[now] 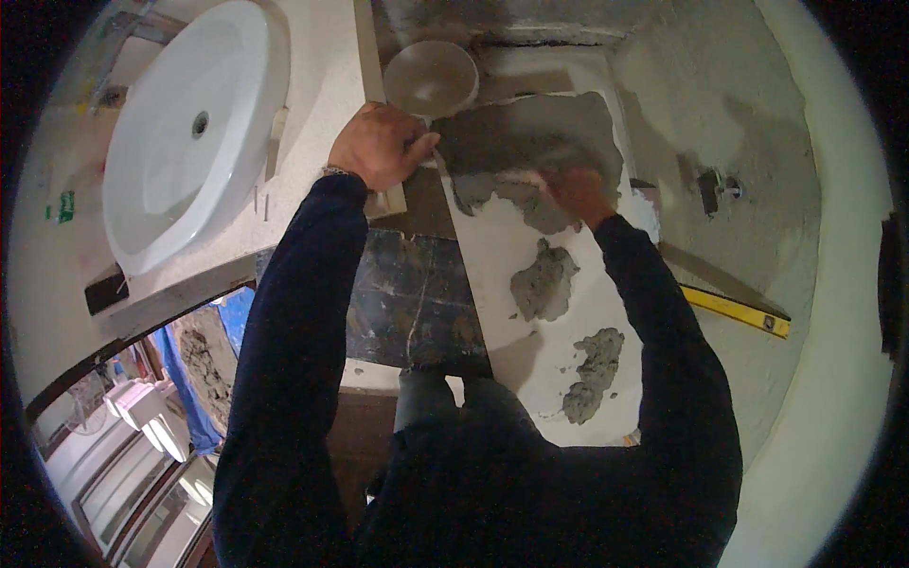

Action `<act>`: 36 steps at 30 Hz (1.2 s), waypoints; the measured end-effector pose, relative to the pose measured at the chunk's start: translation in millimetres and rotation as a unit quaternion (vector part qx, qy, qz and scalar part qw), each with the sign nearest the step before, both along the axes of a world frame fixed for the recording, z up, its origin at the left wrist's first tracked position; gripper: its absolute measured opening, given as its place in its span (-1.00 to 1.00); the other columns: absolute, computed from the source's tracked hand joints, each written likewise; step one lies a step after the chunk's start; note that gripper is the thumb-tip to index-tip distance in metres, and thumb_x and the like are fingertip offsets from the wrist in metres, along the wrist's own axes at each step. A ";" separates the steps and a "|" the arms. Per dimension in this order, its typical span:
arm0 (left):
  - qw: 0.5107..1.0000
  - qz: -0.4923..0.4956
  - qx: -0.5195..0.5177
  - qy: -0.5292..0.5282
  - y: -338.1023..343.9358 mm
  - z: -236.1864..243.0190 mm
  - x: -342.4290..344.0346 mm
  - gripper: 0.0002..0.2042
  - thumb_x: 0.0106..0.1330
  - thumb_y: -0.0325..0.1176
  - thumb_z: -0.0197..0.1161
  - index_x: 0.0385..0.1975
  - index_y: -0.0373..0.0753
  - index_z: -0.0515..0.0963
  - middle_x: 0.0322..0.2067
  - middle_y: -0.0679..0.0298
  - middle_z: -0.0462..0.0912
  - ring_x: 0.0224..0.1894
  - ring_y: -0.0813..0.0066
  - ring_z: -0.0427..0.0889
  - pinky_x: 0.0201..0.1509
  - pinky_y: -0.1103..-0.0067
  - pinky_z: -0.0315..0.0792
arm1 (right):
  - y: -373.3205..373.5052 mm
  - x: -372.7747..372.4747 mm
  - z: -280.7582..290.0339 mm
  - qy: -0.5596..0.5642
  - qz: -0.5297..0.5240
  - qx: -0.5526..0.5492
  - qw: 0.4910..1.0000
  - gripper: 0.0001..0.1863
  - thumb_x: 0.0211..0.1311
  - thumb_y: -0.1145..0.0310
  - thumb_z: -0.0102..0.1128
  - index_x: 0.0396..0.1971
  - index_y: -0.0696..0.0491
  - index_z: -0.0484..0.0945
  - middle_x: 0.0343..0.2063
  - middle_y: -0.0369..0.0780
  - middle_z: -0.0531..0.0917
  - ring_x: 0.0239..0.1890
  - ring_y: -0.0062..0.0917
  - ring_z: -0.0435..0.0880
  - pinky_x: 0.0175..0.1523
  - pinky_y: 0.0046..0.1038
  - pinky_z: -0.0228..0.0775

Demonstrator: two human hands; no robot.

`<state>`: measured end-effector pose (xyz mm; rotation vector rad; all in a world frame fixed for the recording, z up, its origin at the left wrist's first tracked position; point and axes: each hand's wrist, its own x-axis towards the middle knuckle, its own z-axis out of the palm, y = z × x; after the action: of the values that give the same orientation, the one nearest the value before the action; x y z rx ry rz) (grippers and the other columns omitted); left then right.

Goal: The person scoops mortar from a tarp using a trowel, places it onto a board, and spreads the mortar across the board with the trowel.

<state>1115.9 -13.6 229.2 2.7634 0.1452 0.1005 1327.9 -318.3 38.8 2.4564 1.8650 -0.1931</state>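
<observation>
A pale slab (507,331) lies before me, with grey mortar (511,128) spread over its far part. Two separate lumps of mortar (544,279) sit nearer on it. My right hand (579,194), blurred, is closed low over the near edge of the spread mortar; what it grips is hidden beneath the fingers. At the slab's left edge, beside the countertop's (322,85) end, my left hand (381,147) is closed with its thumb toward the slab. Its fingertips are out of sight, so I cannot tell which edge they hold.
On the countertop at left is a white washbasin (194,133). A round pale bucket (432,79) stands beyond my left hand. A yellow spirit level (737,310) lies to the right, near a wall fitting (720,189). Dark tiles (407,298) lie left of the slab.
</observation>
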 end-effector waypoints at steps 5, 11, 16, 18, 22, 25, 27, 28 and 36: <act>0.999 0.004 0.024 -0.023 1.8 0.1 -5.3 -0.64 0.33 -0.07 0.06 -0.43 -0.20 0.68 -0.37 0.13 0.67 -0.18 0.14 0.60 0.09 0.35 0.33 | 65.4 17.4 9.6 0.089 -0.155 -0.047 0.983 -0.62 0.26 0.00 0.03 -0.11 -0.11 0.65 -0.38 -0.05 0.66 -0.29 -0.18 0.67 -0.17 -0.16 0.51; 1.000 -0.011 0.024 0.004 -2.1 3.3 1.3 -0.66 0.35 -0.10 0.11 -0.33 -0.28 0.65 -0.30 0.12 0.69 -0.14 0.12 0.61 0.07 0.33 0.38 | 18.9 11.2 -31.0 0.334 -0.154 -0.019 0.930 -0.47 0.25 -0.11 0.05 0.03 -0.04 0.58 -0.31 -0.05 0.67 -0.25 -0.20 0.68 -0.12 -0.23 0.50; 0.998 -0.001 0.065 0.016 8.2 7.8 -21.2 -0.64 0.36 -0.07 0.09 -0.31 -0.27 0.66 -0.27 0.12 0.70 -0.14 0.12 0.62 0.08 0.32 0.39 | 23.3 -48.4 -9.1 0.431 -0.214 -0.085 0.873 -0.41 0.28 -0.11 0.08 0.14 0.01 0.50 -0.11 -0.02 0.65 -0.10 -0.17 0.65 -0.02 -0.25 0.47; 0.998 -0.005 0.055 0.008 3.9 7.1 -11.7 -0.64 0.36 -0.07 0.10 -0.28 -0.27 0.66 -0.27 0.11 0.69 -0.14 0.10 0.62 0.07 0.32 0.39 | 3.5 -42.2 -11.5 0.471 -0.275 -0.162 0.823 -0.42 0.30 -0.08 0.07 0.16 0.00 0.49 -0.04 -0.01 0.63 -0.03 -0.15 0.63 0.02 -0.26 0.45; 0.999 -0.013 0.039 0.005 -6.3 5.3 5.9 -0.65 0.34 -0.09 0.11 -0.31 -0.29 0.65 -0.28 0.08 0.69 -0.14 0.08 0.61 0.07 0.31 0.39 | -60.8 -33.1 -34.9 0.420 -0.164 -0.059 0.891 -0.48 0.25 -0.05 0.14 0.14 -0.10 0.52 -0.02 -0.07 0.64 -0.11 -0.19 0.66 0.00 -0.32 0.46; 0.999 -0.002 0.048 0.019 3.1 6.3 -9.2 -0.67 0.34 -0.13 0.11 -0.34 -0.29 0.64 -0.30 0.06 0.68 -0.15 0.06 0.60 0.05 0.30 0.39 | -66.2 -44.8 -9.1 0.467 -0.177 -0.135 0.856 -0.54 0.23 0.03 0.18 0.09 -0.14 0.56 -0.02 -0.12 0.64 -0.17 -0.22 0.67 -0.03 -0.31 0.47; 1.000 0.003 0.012 -0.006 0.6 6.9 -9.0 -0.65 0.32 -0.08 0.08 -0.42 -0.22 0.67 -0.39 0.11 0.67 -0.19 0.14 0.60 0.06 0.35 0.35 | -81.0 -33.7 12.0 0.455 -0.181 -0.188 0.851 -0.59 0.22 0.09 0.20 0.06 -0.14 0.59 -0.04 -0.14 0.65 -0.18 -0.24 0.67 -0.05 -0.30 0.48; 1.000 0.003 0.013 -0.006 2.1 7.8 -9.7 -0.65 0.32 -0.08 0.08 -0.42 -0.22 0.67 -0.39 0.11 0.67 -0.19 0.14 0.60 0.06 0.35 0.35 | -84.4 -29.3 19.1 0.377 -0.125 -0.156 0.904 -0.61 0.20 0.11 0.22 0.02 -0.15 0.61 -0.07 -0.15 0.66 -0.19 -0.25 0.67 -0.09 -0.29 0.50; 0.999 0.000 0.035 -0.010 3.9 -3.9 -9.8 -0.66 0.33 -0.08 0.09 -0.40 -0.22 0.66 -0.38 0.09 0.67 -0.19 0.10 0.60 0.07 0.31 0.34 | -26.5 -62.0 6.5 0.109 -0.114 0.046 0.986 -0.64 0.14 0.07 0.23 -0.09 -0.13 0.62 -0.31 -0.13 0.69 -0.28 -0.18 0.67 -0.23 -0.15 0.50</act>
<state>1106.2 -9.6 225.2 2.8310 0.1398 0.1363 1265.8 -344.8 45.3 2.8128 1.6951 -0.4107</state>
